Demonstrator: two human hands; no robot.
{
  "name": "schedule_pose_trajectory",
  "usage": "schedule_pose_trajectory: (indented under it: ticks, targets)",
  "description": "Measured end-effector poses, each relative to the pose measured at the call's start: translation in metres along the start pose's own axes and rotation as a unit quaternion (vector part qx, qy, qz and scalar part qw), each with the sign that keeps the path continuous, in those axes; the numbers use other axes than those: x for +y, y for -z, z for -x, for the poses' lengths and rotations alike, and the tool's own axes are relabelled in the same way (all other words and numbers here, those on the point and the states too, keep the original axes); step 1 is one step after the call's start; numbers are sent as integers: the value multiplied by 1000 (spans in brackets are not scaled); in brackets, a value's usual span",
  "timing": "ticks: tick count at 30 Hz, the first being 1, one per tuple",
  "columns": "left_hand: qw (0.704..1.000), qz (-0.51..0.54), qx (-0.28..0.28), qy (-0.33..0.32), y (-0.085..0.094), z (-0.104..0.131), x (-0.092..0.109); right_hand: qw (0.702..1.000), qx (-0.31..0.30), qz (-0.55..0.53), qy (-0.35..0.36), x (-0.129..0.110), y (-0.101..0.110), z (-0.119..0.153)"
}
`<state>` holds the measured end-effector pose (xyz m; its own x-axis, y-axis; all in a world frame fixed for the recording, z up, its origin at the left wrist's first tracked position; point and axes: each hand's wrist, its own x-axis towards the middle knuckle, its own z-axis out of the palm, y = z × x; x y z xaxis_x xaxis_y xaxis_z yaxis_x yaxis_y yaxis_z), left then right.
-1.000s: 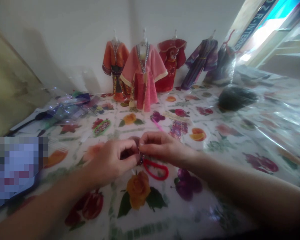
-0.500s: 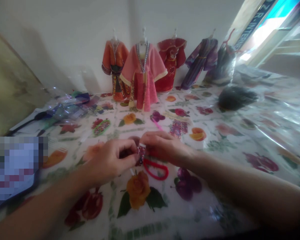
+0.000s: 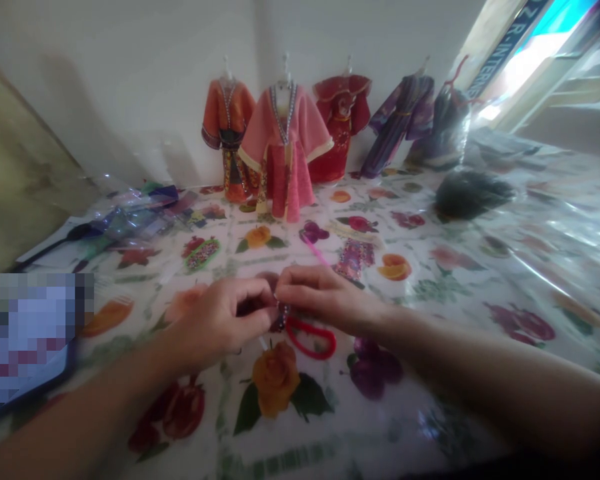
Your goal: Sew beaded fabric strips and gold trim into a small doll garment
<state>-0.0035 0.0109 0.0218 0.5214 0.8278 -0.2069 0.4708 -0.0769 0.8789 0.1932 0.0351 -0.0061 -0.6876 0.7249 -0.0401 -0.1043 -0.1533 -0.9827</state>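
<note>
My left hand [image 3: 240, 317] pinches a small patterned piece of fabric [image 3: 283, 317], mottled dark with white, between thumb and fingers. From the other side my right hand [image 3: 325, 293] has its fingers closed at the fabric's upper end, covering most of it. A red loop [image 3: 313, 340] lies on the cloth just below my right hand; what it belongs to is hidden. Below my left thumb shows the tip of a thin white thing [image 3: 264, 343]. Beyond my right hand lie a patterned fabric piece [image 3: 355, 257] and a thin pink strip [image 3: 315, 250].
Doll-sized robes stand along the wall: an orange one [image 3: 229, 113], a pink one [image 3: 287, 133], red [image 3: 343, 127] and purple [image 3: 400, 127]. A dark bundle [image 3: 473, 193] sits right. Clear plastic bags [image 3: 130, 213] lie left, near a green-rimmed oval [image 3: 203, 255]. The tablecloth [image 3: 290, 460] is fruit-printed.
My right fingers have shifted slightly left and down over the fabric, hiding its white upper edge. My left hand stays nearly where it was.
</note>
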Motion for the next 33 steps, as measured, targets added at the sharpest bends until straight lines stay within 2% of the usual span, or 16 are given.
schedule_pose_trajectory:
  ticks: [2,5,11,14,18,22,28,33]
  targets:
    - [1000,11,6,-24,1,-1,-3,1000,5,-20,-10,1,1,0]
    - [1000,11,2,-22,0,-1,-6,1000,13,17,-16,-3,-1,1]
    - [1000,-9,-17,-1,0,2,-5,995,10,92,35,-5,-4,1]
    - [1000,-15,-14,6,0,2,0,996,21,87,30,-3,-1,2]
    - [1000,-6,-11,-8,1,1,4,996,-7,87,29,-7,-2,3]
    - [1000,-2,-21,-12,1,0,0,995,-10,101,24,-10,-6,3]
    - [1000,-1,-13,-19,0,1,-6,992,43,114,16,-7,-1,4]
    - [1000,11,-14,-25,0,1,-5,996,20,80,17,-7,-1,4]
